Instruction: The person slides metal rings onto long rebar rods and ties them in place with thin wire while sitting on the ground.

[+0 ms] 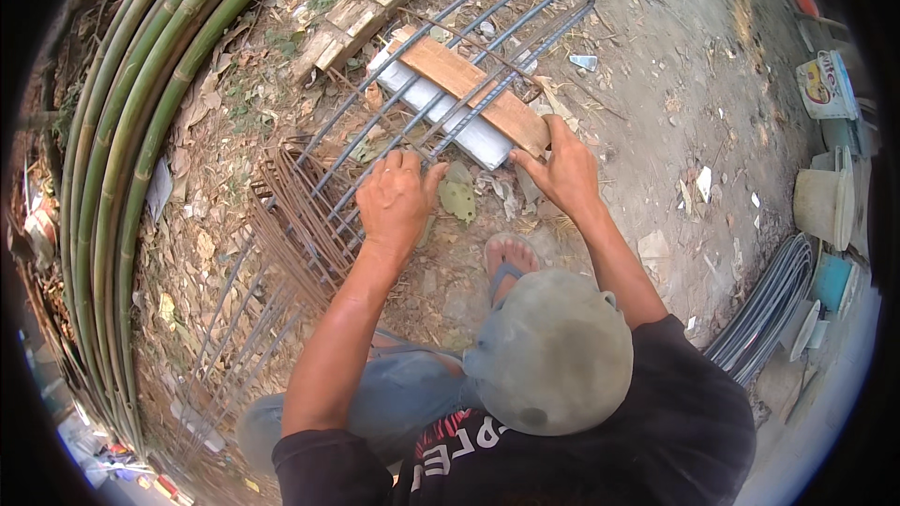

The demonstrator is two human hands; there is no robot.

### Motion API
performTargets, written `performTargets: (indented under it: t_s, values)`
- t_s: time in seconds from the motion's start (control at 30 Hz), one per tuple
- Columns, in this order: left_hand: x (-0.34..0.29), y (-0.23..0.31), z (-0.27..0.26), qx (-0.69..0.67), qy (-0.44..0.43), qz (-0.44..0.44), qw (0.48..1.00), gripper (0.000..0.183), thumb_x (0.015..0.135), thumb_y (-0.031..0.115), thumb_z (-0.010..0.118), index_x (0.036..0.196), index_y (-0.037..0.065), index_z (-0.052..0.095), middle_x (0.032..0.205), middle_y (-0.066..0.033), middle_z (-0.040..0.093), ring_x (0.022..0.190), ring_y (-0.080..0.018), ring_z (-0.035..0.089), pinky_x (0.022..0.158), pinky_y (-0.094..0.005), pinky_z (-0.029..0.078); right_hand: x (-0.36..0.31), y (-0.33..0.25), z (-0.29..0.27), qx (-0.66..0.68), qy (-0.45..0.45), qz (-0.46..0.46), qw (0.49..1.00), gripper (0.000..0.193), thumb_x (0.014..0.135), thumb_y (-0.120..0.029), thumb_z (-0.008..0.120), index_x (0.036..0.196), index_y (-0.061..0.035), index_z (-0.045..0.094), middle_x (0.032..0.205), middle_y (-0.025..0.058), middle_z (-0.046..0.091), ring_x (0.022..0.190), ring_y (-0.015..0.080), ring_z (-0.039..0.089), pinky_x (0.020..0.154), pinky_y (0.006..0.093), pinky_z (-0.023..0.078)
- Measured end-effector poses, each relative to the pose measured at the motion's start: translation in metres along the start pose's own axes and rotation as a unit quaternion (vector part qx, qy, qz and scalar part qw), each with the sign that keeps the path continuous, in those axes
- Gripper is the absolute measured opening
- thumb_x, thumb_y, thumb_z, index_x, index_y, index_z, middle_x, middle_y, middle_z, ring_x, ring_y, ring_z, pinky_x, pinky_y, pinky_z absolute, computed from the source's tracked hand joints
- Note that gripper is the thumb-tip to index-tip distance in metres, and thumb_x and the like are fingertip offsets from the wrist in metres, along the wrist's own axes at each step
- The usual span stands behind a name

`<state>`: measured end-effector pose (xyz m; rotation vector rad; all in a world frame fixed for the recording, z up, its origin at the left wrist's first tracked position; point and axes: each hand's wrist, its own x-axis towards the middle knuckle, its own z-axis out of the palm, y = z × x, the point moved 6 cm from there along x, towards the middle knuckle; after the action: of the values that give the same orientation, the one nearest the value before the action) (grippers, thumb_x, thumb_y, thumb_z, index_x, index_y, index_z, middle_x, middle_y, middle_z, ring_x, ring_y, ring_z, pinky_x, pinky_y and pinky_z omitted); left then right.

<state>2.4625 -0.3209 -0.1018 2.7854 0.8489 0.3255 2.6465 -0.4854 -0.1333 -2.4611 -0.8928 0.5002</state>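
Note:
My left hand (394, 199) is closed with its fingers curled over one of several long steel rebar rods (394, 98), bent into hooks at their far ends. With my right hand (564, 169) I grip the near right end of a brown wooden board (469, 84), thumb at its corner and fingers along its end. The board lies across a white block (441, 114), and the rods pass over both. Left of my left hand, a bundle of rusty wire stirrups (291, 215) lies around the rods' near ends. My palms are hidden.
Long green bamboo poles (112, 159) curve along the left. A wooden plank frame (375, 14) lies on the leaf-strewn ground beyond the rods. On the right are a coil of dark rods (764, 305), a white bucket (827, 86) and a beige tub (823, 197). My sandalled foot (511, 253) stands close by.

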Motion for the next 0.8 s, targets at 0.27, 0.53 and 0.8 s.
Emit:
performTargets:
  t_s: [0.27,0.53,0.8]
  values:
    - [0.006,0.012,-0.005,-0.019,-0.088,-0.077,0.993,0.046,0.083,0.038,0.082,0.095,-0.004,0.067,0.099,-0.0239,0.068,0.086,-0.0415,0.070,0.071,-0.0494,0.055,0.013,-0.003,0.006,-0.061,0.090,-0.088,0.990,0.063,0.085,-0.051,0.078,0.113,-0.0003,0.055,0.103,0.0196,0.061,0.092,0.0395,0.067,0.074,0.0498,0.054]
    - [0.000,0.020,0.001,-0.036,-0.157,-0.092,0.983,0.045,0.080,0.031,0.082,0.101,-0.007,0.068,0.102,-0.0292,0.066,0.087,-0.0454,0.070,0.075,-0.0506,0.056,0.016,-0.008,0.012,-0.062,0.070,-0.070,0.993,0.063,0.086,-0.049,0.078,0.115,0.0025,0.055,0.105,0.0208,0.059,0.101,0.0405,0.064,0.082,0.0501,0.054]
    - [-0.012,0.032,0.003,-0.131,-0.156,-0.085,0.975,0.044,0.087,0.038,0.077,0.096,-0.005,0.073,0.105,-0.0265,0.068,0.093,-0.0440,0.069,0.080,-0.0499,0.054,0.012,-0.010,0.014,-0.065,0.053,-0.061,0.995,0.062,0.084,-0.040,0.081,0.117,0.0077,0.057,0.106,0.0262,0.065,0.101,0.0421,0.067,0.085,0.0491,0.055]
